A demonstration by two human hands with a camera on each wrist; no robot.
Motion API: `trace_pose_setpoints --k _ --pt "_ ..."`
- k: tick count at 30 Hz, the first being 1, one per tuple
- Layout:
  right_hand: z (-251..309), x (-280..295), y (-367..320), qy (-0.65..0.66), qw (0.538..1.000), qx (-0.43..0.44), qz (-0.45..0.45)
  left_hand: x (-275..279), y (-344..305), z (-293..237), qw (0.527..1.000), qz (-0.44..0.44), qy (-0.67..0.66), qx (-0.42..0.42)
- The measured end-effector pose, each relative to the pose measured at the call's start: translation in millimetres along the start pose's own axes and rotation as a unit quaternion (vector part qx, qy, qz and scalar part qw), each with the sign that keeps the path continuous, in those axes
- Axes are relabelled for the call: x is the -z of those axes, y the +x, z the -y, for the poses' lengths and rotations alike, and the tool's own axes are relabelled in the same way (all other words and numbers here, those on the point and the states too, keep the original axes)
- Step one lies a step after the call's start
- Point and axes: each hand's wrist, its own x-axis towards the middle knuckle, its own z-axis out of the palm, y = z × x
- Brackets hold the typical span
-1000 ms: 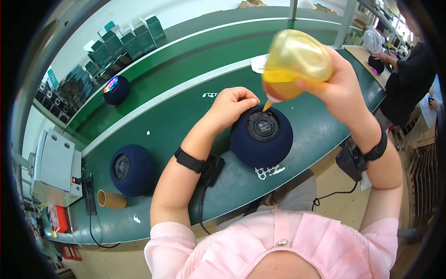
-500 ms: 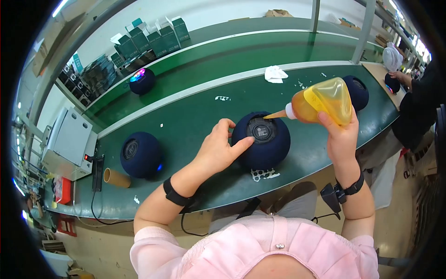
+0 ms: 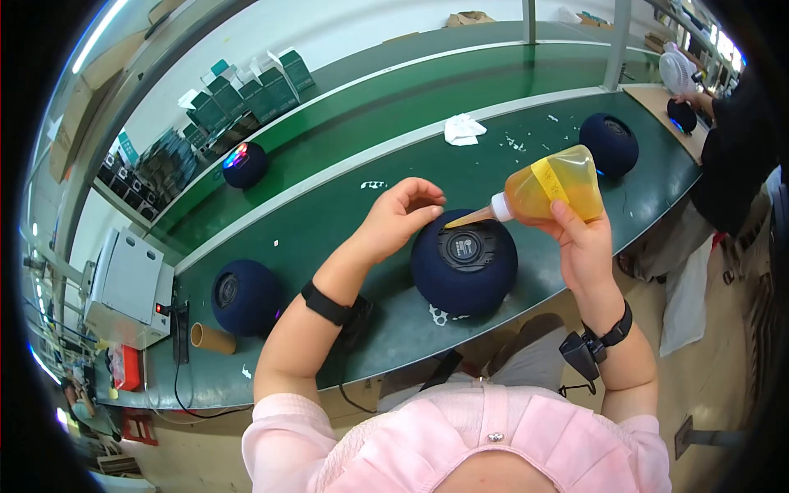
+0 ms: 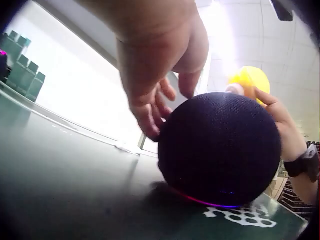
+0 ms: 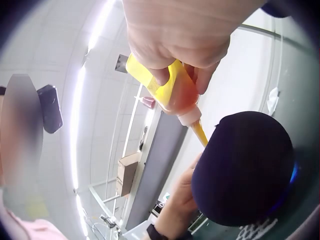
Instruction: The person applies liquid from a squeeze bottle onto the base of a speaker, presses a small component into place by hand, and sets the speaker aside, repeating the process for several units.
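Observation:
My right hand grips a clear squeeze bottle of amber liquid, tilted so its long nozzle points into the rim of a recess in a round navy speaker. The speaker stands on the bench, its black recessed panel facing up. At its upper left is my left hand, fingers loosely bent and thumb tip near the recess rim. In the left wrist view, the left fingertips are right at the speaker's side. From the right wrist, the nozzle tip passes behind the speaker's edge.
Navy speakers stand at left and right on the green bench. A cardboard tube, a crumpled white tissue and a grey box-shaped machine are there too. Another person works at far right.
The bottle has swung from steep to a lower tilt, and its nozzle shifted along the recess rim. The left hand's thumb reached onto the panel half a second ago and has since drawn back.

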Motion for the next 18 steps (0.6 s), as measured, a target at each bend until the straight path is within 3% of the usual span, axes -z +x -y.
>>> trace_pose_setpoints --k 1,2,3,6,10,16,18 --pt "-2 3 -1 0.002 1.000 0.001 -0.006 -4 -2 -6 0.985 -0.071 0.155 0.019" --pt "-4 5 -3 0.003 1.000 0.000 -0.010 -9 -6 -12 0.942 -0.140 0.304 0.037" --pt "-7 7 -6 -0.007 1.000 0.020 -0.014 -15 -13 -17 0.942 -0.137 0.305 0.039" --pt "-16 10 -14 -0.033 0.997 0.058 -0.032 -35 -37 -31 0.866 -0.170 0.470 -0.008" --pt "-16 1 -24 -0.062 0.990 0.124 -0.009 -35 -39 -40 0.838 -0.176 0.517 -0.010" --pt "-9 8 -26 -0.160 0.973 0.160 0.047 -18 -32 -45 0.830 -0.092 0.545 -0.074" --pt "-5 11 -28 -0.169 0.971 0.157 0.059 -7 -26 -42 0.881 -0.042 0.453 -0.127"
